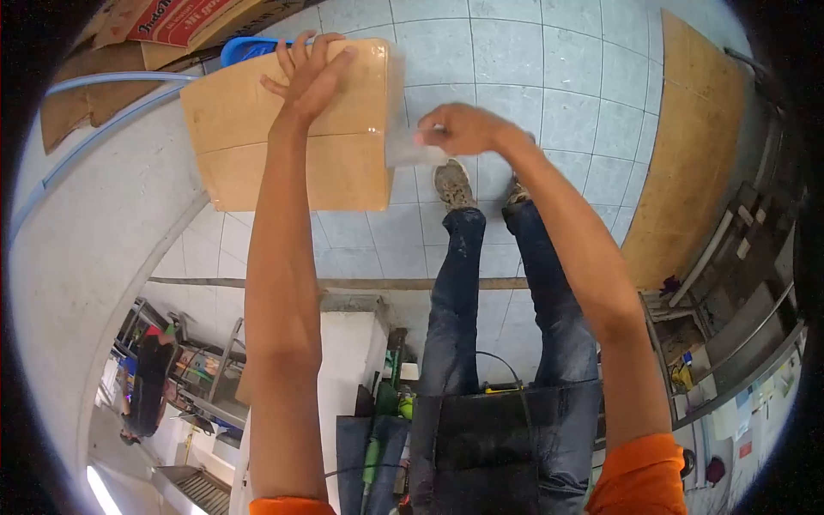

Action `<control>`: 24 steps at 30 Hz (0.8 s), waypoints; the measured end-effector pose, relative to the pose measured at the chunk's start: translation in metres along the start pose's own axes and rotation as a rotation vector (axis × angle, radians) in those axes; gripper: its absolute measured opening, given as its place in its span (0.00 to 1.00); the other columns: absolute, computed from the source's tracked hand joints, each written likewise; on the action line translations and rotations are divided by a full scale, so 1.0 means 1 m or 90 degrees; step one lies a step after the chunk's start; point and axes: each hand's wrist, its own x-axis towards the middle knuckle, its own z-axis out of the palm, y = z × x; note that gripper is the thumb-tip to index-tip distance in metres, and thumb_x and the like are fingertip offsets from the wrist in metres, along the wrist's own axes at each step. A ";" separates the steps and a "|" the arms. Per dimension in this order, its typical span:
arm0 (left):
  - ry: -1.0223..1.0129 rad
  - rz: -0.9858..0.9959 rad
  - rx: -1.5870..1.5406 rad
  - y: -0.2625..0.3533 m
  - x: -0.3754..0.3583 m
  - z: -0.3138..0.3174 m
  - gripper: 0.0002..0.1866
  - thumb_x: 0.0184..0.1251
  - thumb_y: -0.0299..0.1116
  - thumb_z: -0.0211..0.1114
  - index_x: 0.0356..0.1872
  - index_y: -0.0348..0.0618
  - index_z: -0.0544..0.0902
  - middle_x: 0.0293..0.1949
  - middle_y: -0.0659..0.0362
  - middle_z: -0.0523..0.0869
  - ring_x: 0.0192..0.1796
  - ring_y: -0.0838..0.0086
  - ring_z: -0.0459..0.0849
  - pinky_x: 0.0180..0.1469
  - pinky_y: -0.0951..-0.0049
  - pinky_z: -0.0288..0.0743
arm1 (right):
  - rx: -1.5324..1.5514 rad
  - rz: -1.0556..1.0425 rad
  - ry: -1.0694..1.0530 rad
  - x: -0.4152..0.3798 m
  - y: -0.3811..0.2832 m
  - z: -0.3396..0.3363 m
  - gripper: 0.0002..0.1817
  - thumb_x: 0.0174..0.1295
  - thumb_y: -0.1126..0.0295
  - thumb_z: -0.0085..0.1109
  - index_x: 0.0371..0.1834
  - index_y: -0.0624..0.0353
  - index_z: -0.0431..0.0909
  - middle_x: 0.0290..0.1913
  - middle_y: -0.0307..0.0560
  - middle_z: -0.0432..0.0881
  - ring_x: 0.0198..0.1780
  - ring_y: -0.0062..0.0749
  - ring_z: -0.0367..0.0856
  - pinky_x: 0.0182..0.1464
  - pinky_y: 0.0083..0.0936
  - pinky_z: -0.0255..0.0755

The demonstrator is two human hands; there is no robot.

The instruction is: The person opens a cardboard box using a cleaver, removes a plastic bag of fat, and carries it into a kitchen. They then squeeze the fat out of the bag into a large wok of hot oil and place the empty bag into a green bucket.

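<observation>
A closed brown cardboard box [257, 154] stands on the tiled floor, with a seam across its top. My left hand [313, 79] lies on the box near its far edge, fingers spread. To the right of the box, my right hand [465, 129] is closed, thumb and fingers pinched together and slightly blurred. From its fingertips a clear strip of packing tape [414, 153] reaches to the right side of the box. Shiny bits of tape also show at the box's right edge. How the strip sticks to that side is too blurred to make out.
A blue plastic item [245, 50] sits behind the box, near flattened printed cartons [176, 21]. A pale blue hose [112, 79] runs along the left wall. Flat cardboard [691, 129] lies at right, beside a metal rack [730, 318]. My shoes [453, 184] are near the box.
</observation>
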 end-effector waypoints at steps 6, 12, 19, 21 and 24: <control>0.162 0.127 0.073 0.005 -0.026 0.011 0.36 0.55 0.60 0.66 0.65 0.63 0.69 0.75 0.49 0.49 0.78 0.50 0.40 0.64 0.22 0.32 | -0.065 -0.052 -0.005 -0.014 0.009 0.043 0.19 0.71 0.56 0.49 0.47 0.61 0.80 0.39 0.59 0.83 0.39 0.52 0.80 0.45 0.40 0.72; 0.111 0.177 0.148 0.019 -0.119 0.022 0.44 0.45 0.53 0.72 0.65 0.50 0.67 0.67 0.44 0.61 0.72 0.47 0.54 0.64 0.33 0.51 | 0.103 -0.049 0.121 -0.037 0.004 0.054 0.18 0.70 0.56 0.49 0.39 0.62 0.79 0.33 0.59 0.82 0.36 0.54 0.79 0.42 0.42 0.72; 0.091 0.130 0.176 0.045 -0.150 0.033 0.41 0.37 0.47 0.73 0.59 0.48 0.69 0.60 0.48 0.67 0.66 0.52 0.62 0.55 0.43 0.61 | 0.054 -0.026 0.107 -0.036 0.002 0.043 0.19 0.71 0.56 0.48 0.37 0.63 0.78 0.29 0.57 0.79 0.32 0.47 0.78 0.39 0.39 0.71; 0.060 0.070 0.205 0.044 -0.154 0.040 0.42 0.35 0.45 0.73 0.59 0.48 0.68 0.59 0.49 0.68 0.66 0.52 0.61 0.56 0.44 0.60 | 0.032 -0.025 0.110 -0.031 0.001 0.036 0.19 0.71 0.56 0.49 0.37 0.63 0.78 0.29 0.57 0.80 0.32 0.47 0.78 0.39 0.38 0.71; 0.092 0.061 0.235 0.033 -0.155 0.052 0.42 0.36 0.45 0.72 0.58 0.48 0.68 0.58 0.49 0.69 0.66 0.51 0.62 0.54 0.44 0.61 | 0.049 -0.046 0.190 -0.020 0.004 0.023 0.18 0.70 0.56 0.50 0.38 0.62 0.79 0.30 0.57 0.81 0.33 0.46 0.78 0.40 0.37 0.72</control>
